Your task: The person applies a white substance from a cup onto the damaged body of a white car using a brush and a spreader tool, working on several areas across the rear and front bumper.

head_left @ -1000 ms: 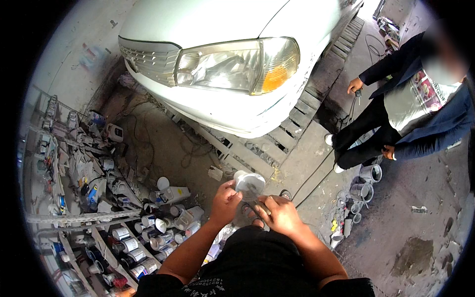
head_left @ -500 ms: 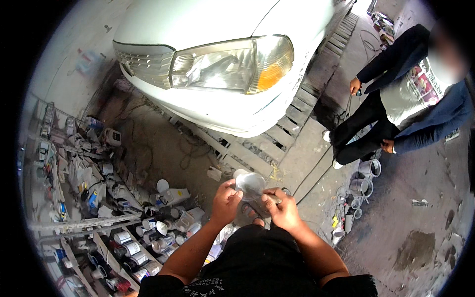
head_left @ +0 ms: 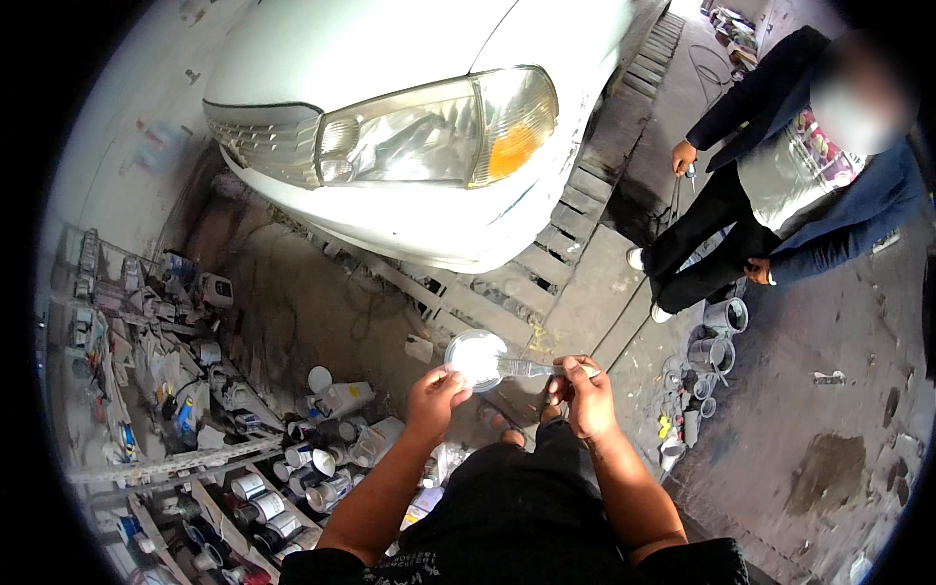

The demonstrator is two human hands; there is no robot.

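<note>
My left hand (head_left: 433, 404) grips a shallow, round, pale dish or lid (head_left: 455, 353) by its near-left rim, thumb toward its face. Bright white shows across its middle; whether that is a paste or glare I cannot tell. In my right hand (head_left: 584, 402) is a putty knife (head_left: 531, 368), pinched at the handle end. Its shiny, flat blade points left and its tip overlaps the dish's right side. Both hands are in front of my body, above the floor, short of the white car (head_left: 400, 216) and its headlight (head_left: 409, 136).
A person (head_left: 770, 195) in a dark jacket stands at right, a small object in one hand. Buckets (head_left: 726, 314) line the floor beside them. Cans (head_left: 265, 505) and clutter crowd the left shelves (head_left: 185, 456). Slatted grating (head_left: 546, 268) runs below the car.
My right hand has moved right and drawn the putty knife outward, so its blade now shows lying sideways. The dish has shifted slightly left and tilted, looking whiter. The view has shifted slightly.
</note>
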